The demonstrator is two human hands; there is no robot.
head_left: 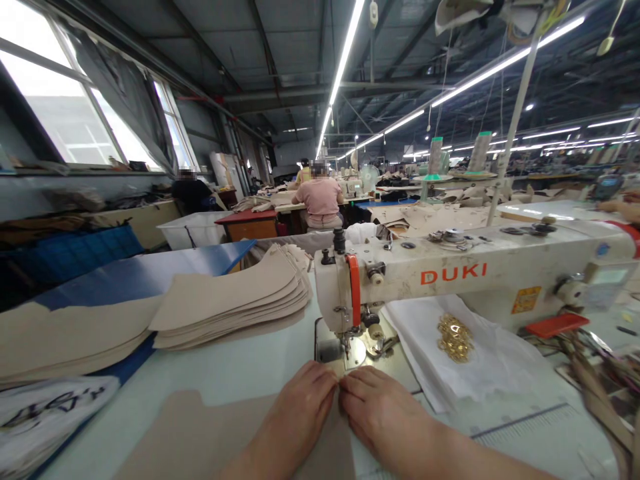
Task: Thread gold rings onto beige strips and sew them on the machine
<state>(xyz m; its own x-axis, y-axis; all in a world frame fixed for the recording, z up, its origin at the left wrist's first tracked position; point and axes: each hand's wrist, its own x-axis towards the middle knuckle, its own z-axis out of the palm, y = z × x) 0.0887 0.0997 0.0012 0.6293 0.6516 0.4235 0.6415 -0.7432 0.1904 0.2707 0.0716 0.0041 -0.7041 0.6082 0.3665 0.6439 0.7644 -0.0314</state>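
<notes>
My left hand [295, 407] and my right hand [380, 413] lie flat, fingertips almost meeting, on a beige fabric piece [235, 433] on the pale sewing table [115, 427]. Just ahead of them is the presser foot [361, 347] of a white DUKI sewing machine [450, 273]. Neither hand visibly grips the piece, and my thumbs are hidden. Stacks of similar cut pieces [235, 300] lie to the left. A white cloth [480, 360] holding gold metal rings [455, 337] lies right of the needle area.
Bundled tan straps [595, 380] lie at the right edge, beyond a red tray [557, 325]. A white-wrapped bundle with black writing [45, 413] sits at lower left. A co-worker in a pink shirt [320, 200] sits ahead among other machines, and another person's hand [617, 210] shows far right.
</notes>
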